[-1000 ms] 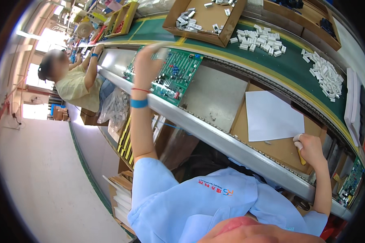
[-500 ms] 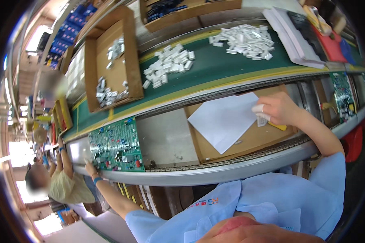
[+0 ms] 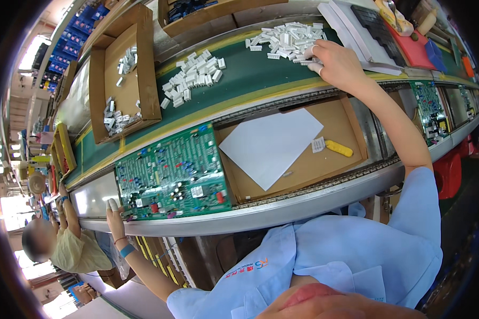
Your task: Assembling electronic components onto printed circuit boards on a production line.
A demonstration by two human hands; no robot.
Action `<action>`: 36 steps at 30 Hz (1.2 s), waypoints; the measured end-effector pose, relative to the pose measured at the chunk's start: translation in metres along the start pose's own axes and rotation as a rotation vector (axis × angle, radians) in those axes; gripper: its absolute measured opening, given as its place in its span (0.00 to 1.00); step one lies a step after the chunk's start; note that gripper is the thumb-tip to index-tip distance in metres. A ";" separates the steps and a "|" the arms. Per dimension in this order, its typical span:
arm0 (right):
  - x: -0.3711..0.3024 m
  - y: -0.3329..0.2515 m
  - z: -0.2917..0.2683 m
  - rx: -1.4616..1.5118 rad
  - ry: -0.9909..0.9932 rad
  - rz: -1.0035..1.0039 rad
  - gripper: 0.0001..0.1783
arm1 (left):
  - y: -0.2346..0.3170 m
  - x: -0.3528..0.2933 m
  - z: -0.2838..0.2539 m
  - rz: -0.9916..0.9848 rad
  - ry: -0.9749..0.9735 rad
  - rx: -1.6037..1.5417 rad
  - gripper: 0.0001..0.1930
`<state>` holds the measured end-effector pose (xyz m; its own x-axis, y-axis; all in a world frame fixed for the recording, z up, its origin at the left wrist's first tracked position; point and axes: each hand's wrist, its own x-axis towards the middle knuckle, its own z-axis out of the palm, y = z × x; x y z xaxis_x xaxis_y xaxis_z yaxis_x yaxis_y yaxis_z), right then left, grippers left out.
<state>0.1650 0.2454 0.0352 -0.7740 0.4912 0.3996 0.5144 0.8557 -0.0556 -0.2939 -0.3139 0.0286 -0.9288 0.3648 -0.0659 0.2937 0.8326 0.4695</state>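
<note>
My left hand, with pale covers on its fingertips, has its fingers stretched out at the left edge of a green circuit board. The board lies across the conveyor rails and carries many small parts. My right hand reaches over the far rail to the right-hand pile of white plastic connectors. Its covered thumb and forefinger are apart at the pile's near right edge; no connector is visibly gripped. Left of that pile lies a second heap of white connectors.
Between the rails, a cardboard tray holds a white sheet and a yellow-handled tool. A cardboard box with metal parts stands far left. More boards sit at right. A co-worker stands at left.
My right hand has moved from the tray's right side up to the far connector pile. The circuit board has slid right along the rails to the tray, with my left hand at its left edge.
</note>
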 end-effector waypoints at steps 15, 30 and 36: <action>-0.013 0.029 0.027 -0.008 0.108 -0.159 0.07 | 0.196 -0.118 0.060 0.390 -0.304 0.380 0.32; -0.021 0.031 0.019 0.183 0.270 -0.228 0.05 | 0.480 -0.067 0.235 1.401 -0.038 0.331 0.11; -0.016 -0.015 -0.014 0.472 0.174 -0.098 0.05 | 0.478 -0.049 0.269 1.202 -0.112 0.114 0.11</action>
<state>0.1750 0.2223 0.0427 -0.7167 0.4054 0.5674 0.1892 0.8962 -0.4013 -0.0474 0.1781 0.0192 -0.0270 0.9594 0.2807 0.9785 -0.0321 0.2038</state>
